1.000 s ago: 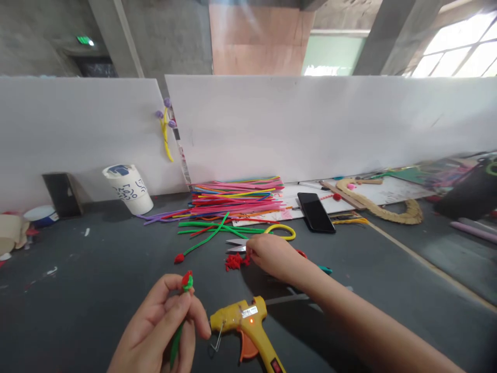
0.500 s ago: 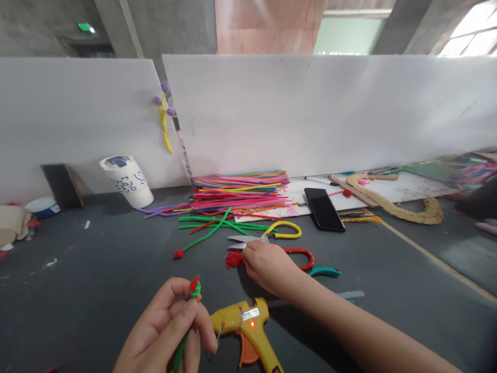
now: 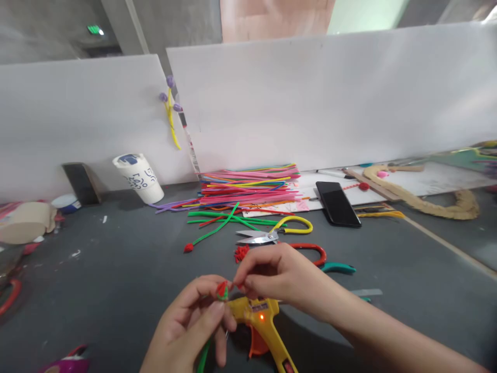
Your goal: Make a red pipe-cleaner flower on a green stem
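Note:
My left hand (image 3: 194,321) is closed round a green pipe-cleaner stem (image 3: 203,356) topped with a small red and green bud (image 3: 222,290). Close beside the bud, my right hand (image 3: 267,272) pinches a small red piece (image 3: 239,286), mostly covered by the fingers. Below both hands lies a yellow glue gun (image 3: 267,331) with its orange light lit. Just behind the right hand sit a pile of red snippets (image 3: 241,253) and yellow-handled scissors (image 3: 267,235). Another green stem with a red bud (image 3: 188,248) rests farther left.
Bundled coloured pipe cleaners (image 3: 248,189) lie at the back, with loose green ones (image 3: 217,217) in front. A phone (image 3: 337,203), red-handled scissors (image 3: 312,250) and teal-handled pliers (image 3: 339,268) are to the right. A white cup (image 3: 140,178) stands by the white partition (image 3: 310,103).
My right hand has moved from the red snippets toward me and up beside the left hand, now with a small red piece. The view has shifted slightly left.

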The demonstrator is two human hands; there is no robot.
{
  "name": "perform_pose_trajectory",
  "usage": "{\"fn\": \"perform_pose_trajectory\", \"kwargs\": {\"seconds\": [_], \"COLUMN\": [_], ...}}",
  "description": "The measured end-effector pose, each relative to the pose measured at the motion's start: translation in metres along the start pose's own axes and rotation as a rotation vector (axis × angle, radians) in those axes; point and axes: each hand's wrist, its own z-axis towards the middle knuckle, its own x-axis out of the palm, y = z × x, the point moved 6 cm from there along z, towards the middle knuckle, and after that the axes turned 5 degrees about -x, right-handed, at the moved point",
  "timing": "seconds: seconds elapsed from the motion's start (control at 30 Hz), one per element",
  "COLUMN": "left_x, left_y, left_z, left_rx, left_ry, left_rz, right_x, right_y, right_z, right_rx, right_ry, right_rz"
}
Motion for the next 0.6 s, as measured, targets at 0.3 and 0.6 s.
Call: {"fn": "perform_pose_trajectory", "kwargs": {"seconds": [0.3, 0.6], "left_x": [0.003, 0.004], "left_y": [-0.003, -0.006], "left_z": [-0.001, -0.004], "left_rx": [0.029, 0.032], "left_ry": [0.028, -0.008], "left_rz": [-0.071, -0.066], "right_x": [0.006, 0.009], "right_y": [0.020, 0.020], "right_z": [-0.013, -0.015], "right_rx": [-0.068, -0.040], "right_ry": [-0.059, -0.098], "right_rz": [-0.277, -0.254]}}
